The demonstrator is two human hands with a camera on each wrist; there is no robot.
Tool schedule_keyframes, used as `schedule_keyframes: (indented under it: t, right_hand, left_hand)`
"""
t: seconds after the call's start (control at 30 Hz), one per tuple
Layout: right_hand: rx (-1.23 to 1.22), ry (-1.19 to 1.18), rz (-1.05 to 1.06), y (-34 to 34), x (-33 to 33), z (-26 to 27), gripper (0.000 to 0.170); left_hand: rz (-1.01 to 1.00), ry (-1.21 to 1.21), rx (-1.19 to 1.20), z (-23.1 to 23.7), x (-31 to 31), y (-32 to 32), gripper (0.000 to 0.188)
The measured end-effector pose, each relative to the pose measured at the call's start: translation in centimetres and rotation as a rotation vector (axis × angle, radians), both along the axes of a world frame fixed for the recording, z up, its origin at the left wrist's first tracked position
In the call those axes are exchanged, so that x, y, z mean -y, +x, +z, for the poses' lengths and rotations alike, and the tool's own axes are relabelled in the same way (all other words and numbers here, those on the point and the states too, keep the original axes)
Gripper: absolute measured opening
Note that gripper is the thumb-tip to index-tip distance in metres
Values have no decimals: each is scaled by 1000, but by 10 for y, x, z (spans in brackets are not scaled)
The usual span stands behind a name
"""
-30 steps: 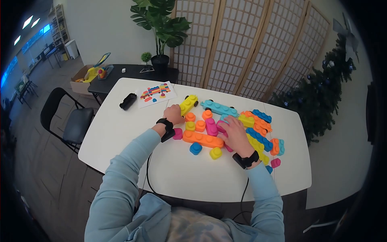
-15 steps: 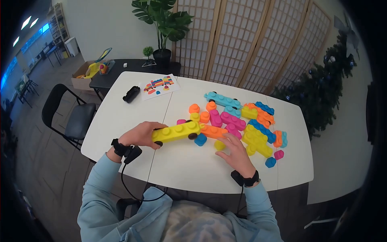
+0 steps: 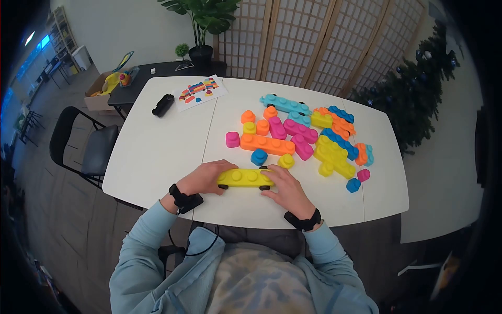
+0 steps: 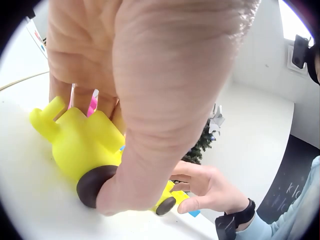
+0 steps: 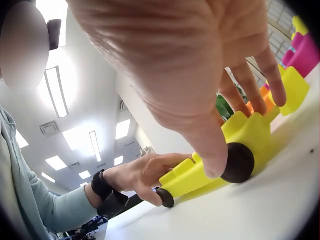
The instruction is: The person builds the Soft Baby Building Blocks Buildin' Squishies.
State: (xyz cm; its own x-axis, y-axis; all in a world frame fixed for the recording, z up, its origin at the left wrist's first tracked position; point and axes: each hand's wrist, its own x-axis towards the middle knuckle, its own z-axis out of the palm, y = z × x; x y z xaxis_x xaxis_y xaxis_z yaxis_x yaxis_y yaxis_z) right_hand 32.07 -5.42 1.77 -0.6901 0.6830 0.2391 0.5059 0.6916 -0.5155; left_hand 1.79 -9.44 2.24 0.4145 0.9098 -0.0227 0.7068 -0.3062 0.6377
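Observation:
A yellow wheeled toy block base (image 3: 244, 178), with round studs on top and black wheels, sits on the white table (image 3: 157, 141) near the front edge. My left hand (image 3: 205, 178) grips its left end, the thumb at a near wheel (image 4: 97, 185) and the other fingers along the far side. At the opposite end my right hand (image 3: 288, 192) holds it, thumb on the near side beside a black wheel (image 5: 237, 162). Just beyond lie a blue block (image 3: 259, 157), a small yellow block (image 3: 286, 160) and a long orange block (image 3: 266, 143).
Pink, orange, yellow and blue blocks spread over the table's middle and right, with a light blue wheeled base (image 3: 285, 103) behind them. A printed picture (image 3: 200, 93) of block vehicles lies at the back left, beside a black object (image 3: 163, 105). A folding chair (image 3: 86, 144) stands left.
My left hand has brought the yellow wheeled base from the back of the pile to the near table edge. My right hand has left the blocks and now holds the base's right end.

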Motion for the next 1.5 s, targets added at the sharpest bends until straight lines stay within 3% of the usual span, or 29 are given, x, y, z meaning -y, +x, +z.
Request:
schedule_keyframes:
  t: [0.13, 0.33, 0.53, 0.6, 0.67, 0.77, 0.83, 0.87, 0.93, 1.0, 1.07, 1.17, 1.27, 1.33, 1.5]
  right_hand:
    - [48, 56, -33, 1, 1, -9, 52]
    - [24, -4, -52, 2, -1, -10, 52]
    - [24, -24, -63, 3, -2, -9, 52]
    - [27, -17, -66, 3, -2, -9, 52]
    - [35, -21, -68, 3, -2, -8, 52]
    - [45, -27, -74, 2, -2, -6, 52]
    - [51, -32, -78, 2, -2, -6, 52]
    - [57, -28, -80, 2, -2, -6, 52]
    - [64, -27, -80, 1, -2, -5, 53]
    - [88, 17, -73, 1, -2, -3, 54]
    - [88, 48, -61, -1, -4, -2, 55]
    - [80, 90, -51, -3, -8, -1, 56]
    - [93, 31, -69, -4, -9, 5, 56]
    - [119, -29, -76, -4, -8, 11, 56]
    - [123, -37, -86, -2, -9, 15, 53]
  left_hand:
    - [40, 59, 157, -1, 2, -12, 86]
    - [184, -73, 122, 19, 19, -85, 83]
    - [528, -3, -91, 127, 58, -179, 65]
    - [592, 100, 17, 147, 71, -222, 62]
    - [680, 103, -121, 181, 86, -257, 64]
    - [731, 306, -266, 216, 112, -287, 58]
    - [1016, 477, -946, 238, 125, -291, 57]
    - [1015, 474, -946, 241, 129, -295, 57]
    - [802, 796, -1312, 244, 135, -302, 58]
    - [653, 751, -1298, 224, 131, -264, 58]
    - [459, 663, -968, 187, 118, -191, 56]
    - [345, 403, -219, 106, 103, -97, 41]
    - [395, 314, 71, 42, 86, -35, 43]
    - [398, 257, 229, 9, 73, -8, 60]
    - [362, 238, 261, -28, 50, 16, 86]
